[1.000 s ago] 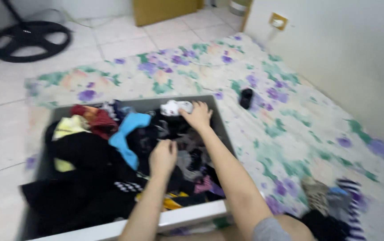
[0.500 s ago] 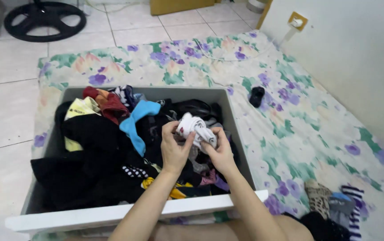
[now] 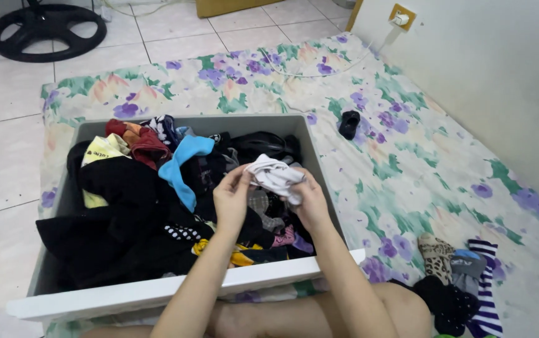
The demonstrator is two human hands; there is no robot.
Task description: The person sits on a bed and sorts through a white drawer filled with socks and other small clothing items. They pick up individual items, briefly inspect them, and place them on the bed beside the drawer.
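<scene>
Both of my hands hold a bunched white sock (image 3: 274, 175) above the right side of a grey drawer (image 3: 69, 188). My left hand (image 3: 232, 200) pinches its left end and my right hand (image 3: 310, 200) grips its right end. The drawer lies on a floral sheet (image 3: 407, 163) and is packed with clothes: mostly black garments (image 3: 119, 213), a bright blue sock (image 3: 182, 166), a red piece (image 3: 147, 144) and a yellow piece (image 3: 103, 153). My bare legs rest in front of the drawer's white front panel (image 3: 157, 291).
A small black sock (image 3: 348, 123) lies alone on the sheet right of the drawer. A pile of patterned and striped socks (image 3: 463, 281) sits by my right knee. A white wall with a socket (image 3: 401, 15) runs along the right. A black fan base (image 3: 44, 28) stands on the tiled floor.
My right hand pulled the white sock from the drawer's far edge back toward me, and my left hand joined it; both now hold it higher and closer.
</scene>
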